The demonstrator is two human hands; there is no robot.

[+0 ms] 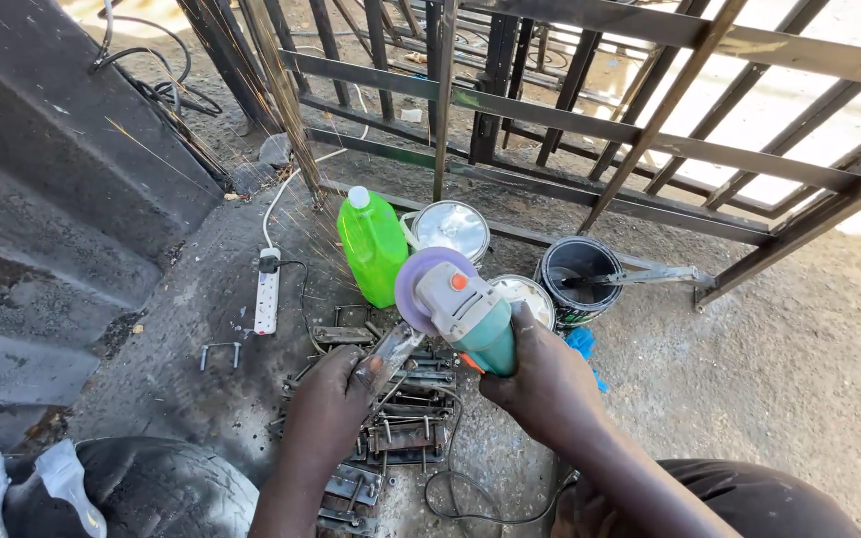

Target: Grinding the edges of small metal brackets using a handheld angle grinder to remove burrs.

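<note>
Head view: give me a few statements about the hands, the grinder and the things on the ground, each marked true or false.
1. The right hand holds a green angle grinder. True.
2. The left hand is empty. False: it holds a flat metal piece up to the grinder's disc.
3. A green plastic jug stands beyond the grinder. True.
4. The white power strip lies on the tyre. False: it lies on the ground, left of the jug.
5. The black bucket is lidded. False: it is open.

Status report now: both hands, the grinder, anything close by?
Left hand holds metal piece. Right hand grips grinder, disc on piece. Green jug, tins close behind.
</note>
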